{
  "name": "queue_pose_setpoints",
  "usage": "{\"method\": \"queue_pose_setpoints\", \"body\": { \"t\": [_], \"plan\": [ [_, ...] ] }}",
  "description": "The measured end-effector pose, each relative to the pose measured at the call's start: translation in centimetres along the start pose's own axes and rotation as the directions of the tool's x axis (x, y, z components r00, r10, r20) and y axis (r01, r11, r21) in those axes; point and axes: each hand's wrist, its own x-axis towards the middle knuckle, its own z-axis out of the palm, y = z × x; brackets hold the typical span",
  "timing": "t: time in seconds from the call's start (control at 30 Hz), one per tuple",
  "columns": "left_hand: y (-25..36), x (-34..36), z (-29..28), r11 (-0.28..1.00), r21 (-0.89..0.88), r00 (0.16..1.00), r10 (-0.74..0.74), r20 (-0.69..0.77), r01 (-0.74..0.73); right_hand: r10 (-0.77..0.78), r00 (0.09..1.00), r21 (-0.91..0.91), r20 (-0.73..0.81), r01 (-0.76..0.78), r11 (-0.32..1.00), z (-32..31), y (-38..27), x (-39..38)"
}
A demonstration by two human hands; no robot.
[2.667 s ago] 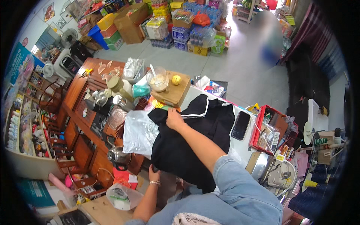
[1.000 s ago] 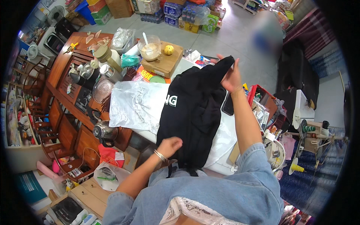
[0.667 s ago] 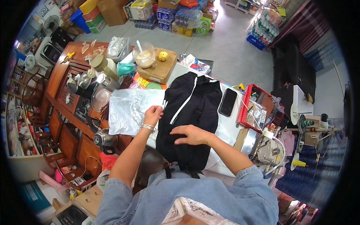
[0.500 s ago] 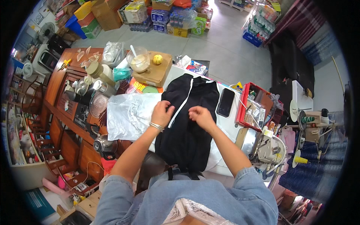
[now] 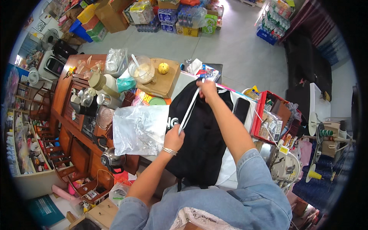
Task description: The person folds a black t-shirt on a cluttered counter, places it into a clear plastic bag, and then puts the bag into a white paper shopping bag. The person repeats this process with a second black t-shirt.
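A black garment [image 5: 203, 153] with white trim and white lettering lies over the pale worktable [image 5: 251, 109]. Both my hands are closed on its white strip [image 5: 188, 112], which runs diagonally between them. My right hand [image 5: 208, 89] grips the upper end near the garment's top; my left hand [image 5: 174, 138] pinches the lower end near the lettering. Left of the garment lies a clear plastic bag [image 5: 136, 130]. A black phone [image 5: 240, 112] is at its right, partly hidden by my right forearm.
A cardboard box [image 5: 165, 84] with a bowl, kettles and jars clutters the left side. A red bin [image 5: 260, 107] and sewing machines stand right. Stacks of drink packs [image 5: 272, 28] stand on the grey floor beyond, and wooden chairs [image 5: 80, 153] stand at the left.
My right hand has moved up to the garment's top and closed on the white strip; my left hand has moved lower and gripped it. The strip is now drawn taut between them.
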Motion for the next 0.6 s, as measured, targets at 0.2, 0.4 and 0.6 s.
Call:
{"method": "queue_pose_setpoints", "body": {
  "t": [0.2,0.4,0.6],
  "plan": [
    [-5.0,3.1,0.1,0.519,-0.787,0.940,-0.248,0.236,0.335,-0.126,0.961,0.264,0.244,0.059,0.963,1.1,-3.7,0.4],
    [-10.3,-0.3,0.6,0.893,-0.323,0.949,-0.305,0.078,0.314,-0.100,0.967,-0.027,0.235,0.109,0.994,-4.9,0.9,-4.7],
    [-11.8,-6.9,-0.7,0.862,-0.248,0.894,-0.445,0.049,0.442,-0.042,0.998,0.007,0.049,0.042,0.999,-12.2,10.3,-17.7]
  ]
}}
